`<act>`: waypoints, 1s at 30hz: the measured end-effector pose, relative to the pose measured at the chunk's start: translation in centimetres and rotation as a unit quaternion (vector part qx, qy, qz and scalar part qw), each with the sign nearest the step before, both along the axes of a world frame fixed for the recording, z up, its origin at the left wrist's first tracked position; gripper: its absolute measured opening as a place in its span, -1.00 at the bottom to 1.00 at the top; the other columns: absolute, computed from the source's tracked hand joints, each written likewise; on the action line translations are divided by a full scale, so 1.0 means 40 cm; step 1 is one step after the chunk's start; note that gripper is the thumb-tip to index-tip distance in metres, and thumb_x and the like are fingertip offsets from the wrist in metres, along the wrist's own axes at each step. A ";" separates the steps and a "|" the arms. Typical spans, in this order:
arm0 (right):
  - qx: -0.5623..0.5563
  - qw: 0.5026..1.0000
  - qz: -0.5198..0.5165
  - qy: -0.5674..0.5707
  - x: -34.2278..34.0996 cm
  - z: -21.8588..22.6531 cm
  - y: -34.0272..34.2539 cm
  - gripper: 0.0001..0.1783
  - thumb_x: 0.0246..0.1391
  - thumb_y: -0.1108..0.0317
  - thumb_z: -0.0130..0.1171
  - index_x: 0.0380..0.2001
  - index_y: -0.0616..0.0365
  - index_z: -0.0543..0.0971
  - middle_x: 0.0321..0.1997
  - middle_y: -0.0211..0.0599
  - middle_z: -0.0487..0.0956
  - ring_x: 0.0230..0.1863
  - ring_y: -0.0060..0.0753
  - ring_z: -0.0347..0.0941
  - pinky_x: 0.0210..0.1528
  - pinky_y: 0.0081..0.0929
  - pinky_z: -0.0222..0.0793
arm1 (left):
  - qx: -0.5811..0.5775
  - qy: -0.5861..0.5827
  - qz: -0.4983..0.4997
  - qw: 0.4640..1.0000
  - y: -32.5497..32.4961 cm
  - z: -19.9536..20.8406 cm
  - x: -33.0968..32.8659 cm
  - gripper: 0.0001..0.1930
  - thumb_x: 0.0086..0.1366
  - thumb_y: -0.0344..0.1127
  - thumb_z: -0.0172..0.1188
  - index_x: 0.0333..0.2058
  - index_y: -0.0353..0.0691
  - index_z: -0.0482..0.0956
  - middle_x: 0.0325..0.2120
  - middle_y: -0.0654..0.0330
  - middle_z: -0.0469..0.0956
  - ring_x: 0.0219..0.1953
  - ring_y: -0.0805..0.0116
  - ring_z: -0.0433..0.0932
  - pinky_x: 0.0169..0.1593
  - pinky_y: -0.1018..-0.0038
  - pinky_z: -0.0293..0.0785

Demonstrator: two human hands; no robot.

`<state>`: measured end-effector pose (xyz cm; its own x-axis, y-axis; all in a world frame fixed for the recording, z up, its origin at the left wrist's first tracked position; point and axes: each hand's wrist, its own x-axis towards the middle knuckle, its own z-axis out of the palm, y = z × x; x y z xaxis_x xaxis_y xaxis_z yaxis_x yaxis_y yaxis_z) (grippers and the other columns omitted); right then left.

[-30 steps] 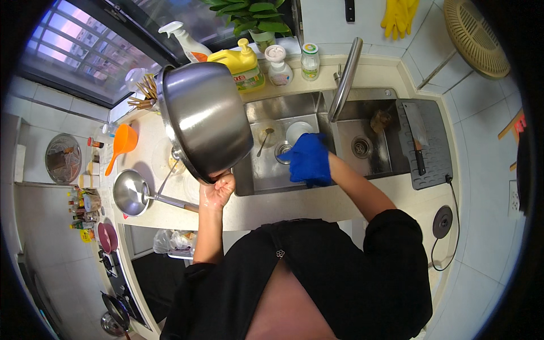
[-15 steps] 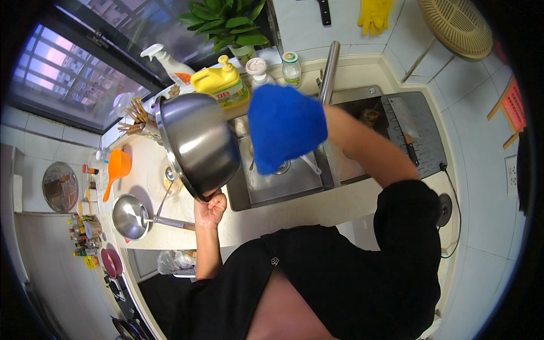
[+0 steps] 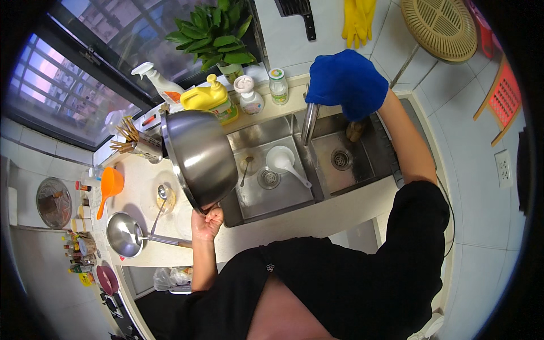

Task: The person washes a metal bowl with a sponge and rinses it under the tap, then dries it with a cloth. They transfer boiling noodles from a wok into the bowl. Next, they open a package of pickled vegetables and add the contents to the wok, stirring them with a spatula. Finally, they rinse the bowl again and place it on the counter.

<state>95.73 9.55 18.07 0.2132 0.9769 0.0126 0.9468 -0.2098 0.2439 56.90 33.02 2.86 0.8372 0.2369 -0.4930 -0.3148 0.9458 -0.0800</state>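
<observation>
My left hand (image 3: 207, 224) is closed on the lower rim of a large steel bowl (image 3: 205, 156), which is tipped on its side over the counter and the left edge of the sink. At the far right of the sink, my right hand is raised near the steel faucet (image 3: 310, 122). A blue cloth (image 3: 348, 82) wraps over that hand and hides its fingers. In the left basin of the double sink (image 3: 272, 207) lie a white ladle-like scoop (image 3: 280, 160) and a small spoon (image 3: 246, 171).
On the left counter are an orange scoop (image 3: 111, 184), a steel ladle (image 3: 126, 233) and a holder of chopsticks (image 3: 148, 148). Behind the sink stand a yellow jug (image 3: 212, 102), a spray bottle (image 3: 163, 85), a pump bottle (image 3: 248, 97) and a glass jar (image 3: 278, 88). Yellow gloves (image 3: 358, 22) hang above.
My right hand, with the blue cloth, has moved right and away from the bowl to beside the faucet, uncovering the left basin. My left hand still holds the bowl.
</observation>
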 end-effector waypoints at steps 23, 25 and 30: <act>0.366 0.591 -0.306 0.650 0.100 -0.183 -0.005 -0.65 0.06 0.14 -0.02 -0.15 0.10 0.44 -0.27 -0.41 0.53 -0.33 -0.55 0.45 -0.27 -0.58 0.39 | -0.008 0.036 -0.035 0.999 -0.032 0.008 0.013 -0.82 0.13 -0.44 -0.15 -0.65 -0.19 0.24 -0.78 0.30 0.12 -0.80 0.53 -0.03 -0.65 0.64 -0.03; 0.375 0.542 -0.303 0.688 0.113 -0.099 -0.032 -0.60 0.10 0.14 -0.10 -0.13 0.22 0.40 -0.21 -0.20 0.50 -0.24 -0.39 0.46 -0.16 -0.43 0.41 | -0.014 0.046 -0.035 0.998 -0.034 0.016 0.013 -0.82 0.13 -0.44 -0.15 -0.65 -0.19 0.24 -0.78 0.30 0.12 -0.80 0.53 -0.03 -0.65 0.63 -0.02; 0.358 0.332 -0.027 0.872 0.125 0.014 -0.007 -0.59 0.15 0.24 -0.21 -0.12 0.39 0.34 -0.15 -0.06 0.45 -0.15 -0.27 0.41 -0.06 -0.36 0.37 | -0.023 0.017 -0.028 0.999 -0.028 -0.001 0.004 -0.88 0.04 -0.56 -0.20 -0.63 -0.28 0.26 -0.76 0.26 0.17 -0.83 0.52 -0.04 -0.63 0.63 0.00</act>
<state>100.71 9.27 18.61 0.5237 0.8504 0.0497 -0.4934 0.3503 -0.7961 57.08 31.88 2.82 0.8304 0.1673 -0.5314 -0.2655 0.9574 -0.1135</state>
